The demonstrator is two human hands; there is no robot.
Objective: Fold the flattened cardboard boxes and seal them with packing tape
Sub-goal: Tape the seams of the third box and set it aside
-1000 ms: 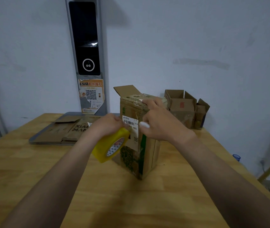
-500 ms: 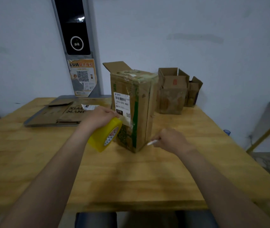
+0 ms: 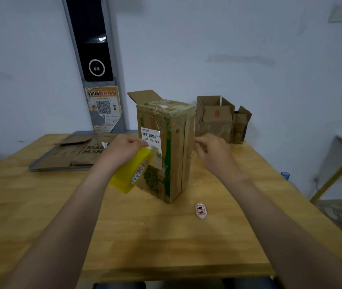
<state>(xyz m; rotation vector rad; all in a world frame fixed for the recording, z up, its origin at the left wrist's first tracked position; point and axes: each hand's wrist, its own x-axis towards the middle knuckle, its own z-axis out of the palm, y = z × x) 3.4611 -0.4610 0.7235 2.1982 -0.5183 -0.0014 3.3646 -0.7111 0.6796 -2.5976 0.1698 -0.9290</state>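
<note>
Left hand (image 3: 122, 150) wrapped round yellow tape roll (image 3: 131, 174), next to tall box (image 3: 176, 155), right hand (image 3: 213, 153) blurry beside it, grip unclear

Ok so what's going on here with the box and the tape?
A person is taping up a tall cardboard box that stands upright on a wooden table. The left hand grips a roll of yellow packing tape against the box's labelled side. The right hand is at the box's right edge, too blurred to tell if it touches. Flattened boxes lie behind, to the left.
</note>
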